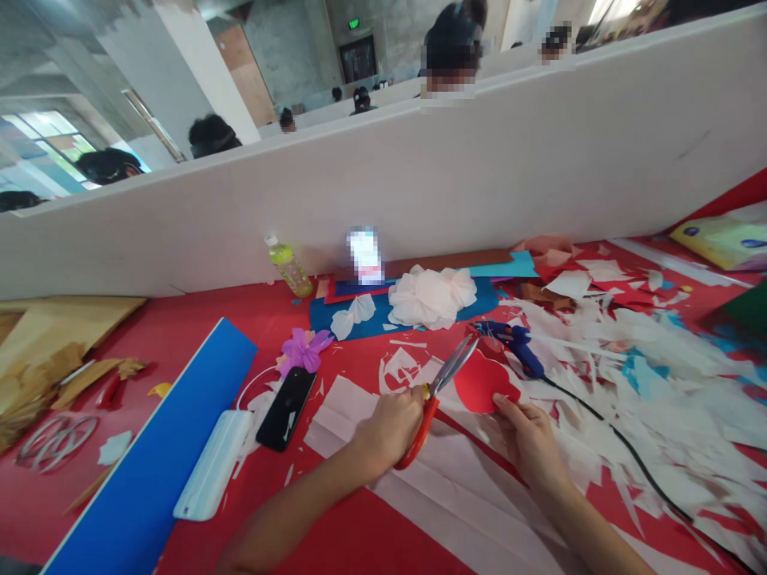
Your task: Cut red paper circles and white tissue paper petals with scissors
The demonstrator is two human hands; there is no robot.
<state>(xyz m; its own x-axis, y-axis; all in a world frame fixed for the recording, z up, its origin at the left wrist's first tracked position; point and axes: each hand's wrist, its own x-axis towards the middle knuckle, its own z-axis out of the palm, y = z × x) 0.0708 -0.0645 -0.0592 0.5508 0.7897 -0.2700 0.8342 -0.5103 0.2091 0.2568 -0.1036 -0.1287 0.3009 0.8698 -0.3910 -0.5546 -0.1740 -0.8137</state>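
The person's left hand (389,427) is curled around the orange handles of a pair of scissors (447,374), whose blades point away toward a blue glue gun (520,347). The right hand (533,431) pinches the near edge of a rounded piece of red paper (482,383) between thumb and fingers, just right of the blades; whether blade and paper touch is hard to tell. Beneath both hands, a creased pale pink sheet (461,487) lies on the red tabletop (335,539). Beyond them sits a ruffled pale pink flower (431,297); white paper scraps (647,399) spread to the right, and a black smartphone (288,409) lies left.
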